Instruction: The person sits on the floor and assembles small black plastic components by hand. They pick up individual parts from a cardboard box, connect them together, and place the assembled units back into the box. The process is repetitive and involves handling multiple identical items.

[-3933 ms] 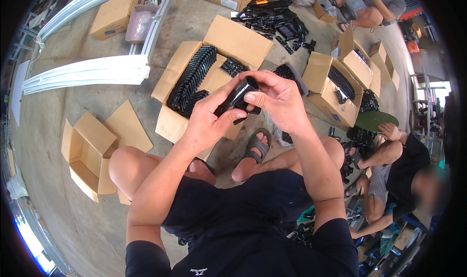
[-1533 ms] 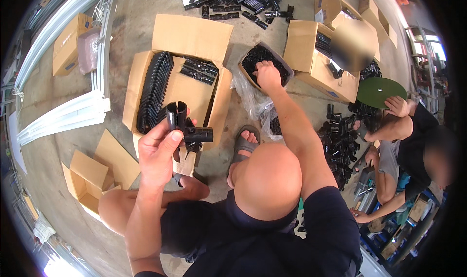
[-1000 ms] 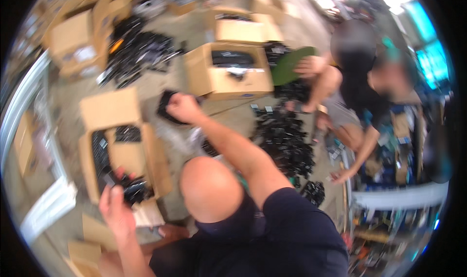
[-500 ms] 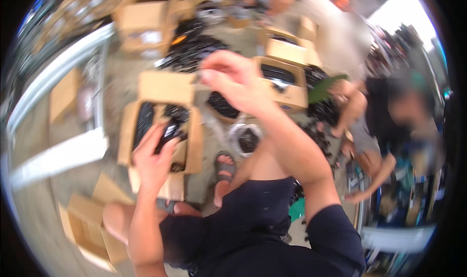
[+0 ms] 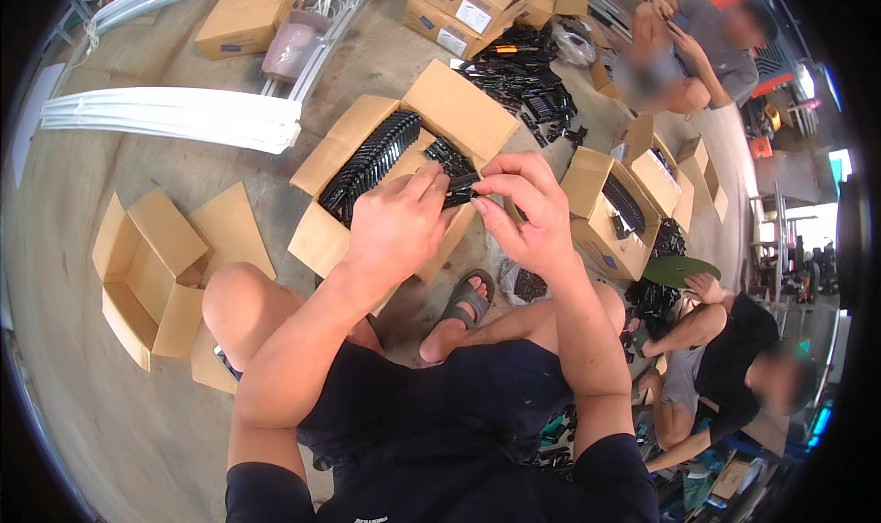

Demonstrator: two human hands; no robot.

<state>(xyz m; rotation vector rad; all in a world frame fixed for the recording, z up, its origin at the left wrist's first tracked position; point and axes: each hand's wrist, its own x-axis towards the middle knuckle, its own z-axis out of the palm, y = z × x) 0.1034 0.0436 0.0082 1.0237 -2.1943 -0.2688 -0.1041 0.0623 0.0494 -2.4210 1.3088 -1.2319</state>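
My left hand (image 5: 396, 220) is closed around a small black plastic part (image 5: 462, 190), held above an open cardboard box (image 5: 321, 240). At the part's right end, my right hand (image 5: 530, 213) pinches with thumb and fingertips. What lies between those fingertips is too small to make out. Inside the box, a neat row of black ribbed parts (image 5: 374, 161) lines the left side. More black parts (image 5: 447, 156) lie on the right, partly hidden behind my hands.
An empty open carton (image 5: 151, 289) stands at left. Behind the box lies a heap of black parts (image 5: 541, 87). Another open box (image 5: 596, 234) holds similar pieces at right. White metal profiles (image 5: 174, 115) extend at far left. Two people sit nearby, one holding a green disc (image 5: 674, 271).
The view has swung, putting the box nearer the middle. My right hand, raised apart before, has come to the black part. My left hand has lifted from inside the box.
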